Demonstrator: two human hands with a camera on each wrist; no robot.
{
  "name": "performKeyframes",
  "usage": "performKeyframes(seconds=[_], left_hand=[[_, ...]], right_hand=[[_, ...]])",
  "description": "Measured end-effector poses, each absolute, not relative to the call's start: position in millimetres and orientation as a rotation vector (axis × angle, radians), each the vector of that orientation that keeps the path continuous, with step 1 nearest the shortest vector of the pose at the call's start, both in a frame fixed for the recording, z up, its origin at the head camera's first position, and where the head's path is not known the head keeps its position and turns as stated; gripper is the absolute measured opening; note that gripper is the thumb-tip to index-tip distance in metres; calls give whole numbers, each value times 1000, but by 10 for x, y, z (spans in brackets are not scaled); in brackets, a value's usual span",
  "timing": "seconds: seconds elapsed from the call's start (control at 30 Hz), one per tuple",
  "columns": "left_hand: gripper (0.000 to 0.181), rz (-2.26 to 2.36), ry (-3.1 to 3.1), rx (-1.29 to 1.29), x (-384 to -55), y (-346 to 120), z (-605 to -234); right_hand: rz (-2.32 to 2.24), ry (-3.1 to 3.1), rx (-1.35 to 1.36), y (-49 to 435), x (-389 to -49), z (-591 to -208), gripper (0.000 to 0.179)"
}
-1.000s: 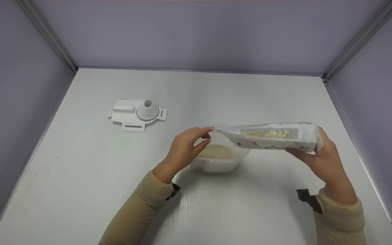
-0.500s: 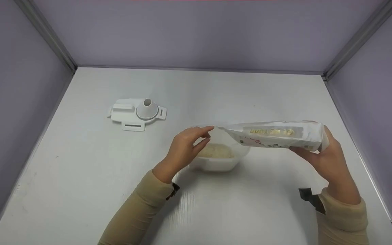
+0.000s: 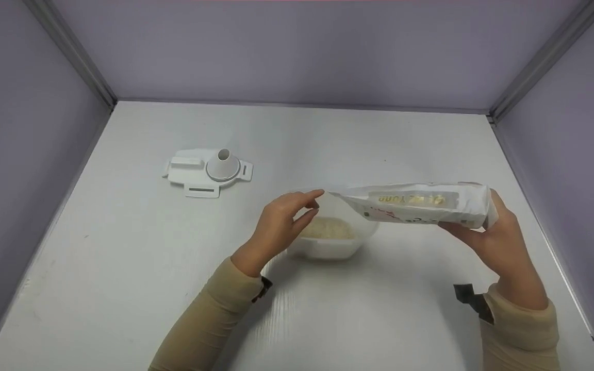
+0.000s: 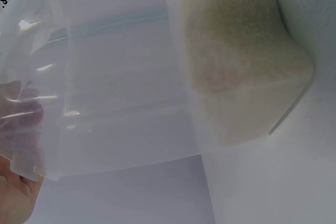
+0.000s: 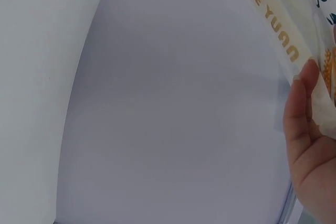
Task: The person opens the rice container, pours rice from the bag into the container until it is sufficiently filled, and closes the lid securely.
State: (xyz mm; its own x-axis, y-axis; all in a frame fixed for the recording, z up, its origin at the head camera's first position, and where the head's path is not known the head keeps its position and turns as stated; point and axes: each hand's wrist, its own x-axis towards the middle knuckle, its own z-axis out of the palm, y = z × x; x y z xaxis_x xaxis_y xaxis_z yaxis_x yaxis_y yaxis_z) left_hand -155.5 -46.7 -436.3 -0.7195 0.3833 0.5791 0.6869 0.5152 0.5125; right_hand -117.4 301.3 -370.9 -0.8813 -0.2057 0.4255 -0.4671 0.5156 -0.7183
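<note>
A tall translucent plastic container (image 3: 330, 251) stands mid-table, its lower part filled with pale, rice-like grain (image 4: 236, 51). My left hand (image 3: 281, 224) grips the container's rim at its left side, and some fingers (image 4: 21, 111) show through the clear wall. A white printed bag (image 3: 423, 203) with gold lettering lies nearly level above the container, its narrow mouth over the opening near my left fingertips. My right hand (image 3: 498, 242) holds the bag's bottom end, thumb underneath. In the right wrist view, fingers (image 5: 299, 108) press against the bag's side.
A white lid (image 3: 188, 175) with a cone-shaped spout and slotted tabs lies on the white table (image 3: 121, 257), left of the container. Grey-purple panels (image 3: 297, 56) enclose the table at the back and both sides.
The bag and my right hand have shifted slightly to the right, mostly in the first half second. My left hand and the lid stay where they were.
</note>
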Motion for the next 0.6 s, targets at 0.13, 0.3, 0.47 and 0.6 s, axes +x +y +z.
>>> performKeyframes(seconds=[0.13, 0.3, 0.47, 0.6], left_hand=[[35, -1052, -2370, -878, -1553, -457, -4360], [35, -1055, -2368, -881, -1557, -446, -4351], [38, -1032, -2368, -907, -1563, -442, -4334], [38, -1036, -2364, -917, -1568, -439, -4324]], right_hand=[[1297, -2437, 604, 3029, -1190, -3717, 73], [1278, -2435, 618, 3036, -1201, -3707, 75], [1266, -2438, 607, 3036, -1196, -3685, 76], [1255, -2436, 610, 3044, -1199, -3670, 76]])
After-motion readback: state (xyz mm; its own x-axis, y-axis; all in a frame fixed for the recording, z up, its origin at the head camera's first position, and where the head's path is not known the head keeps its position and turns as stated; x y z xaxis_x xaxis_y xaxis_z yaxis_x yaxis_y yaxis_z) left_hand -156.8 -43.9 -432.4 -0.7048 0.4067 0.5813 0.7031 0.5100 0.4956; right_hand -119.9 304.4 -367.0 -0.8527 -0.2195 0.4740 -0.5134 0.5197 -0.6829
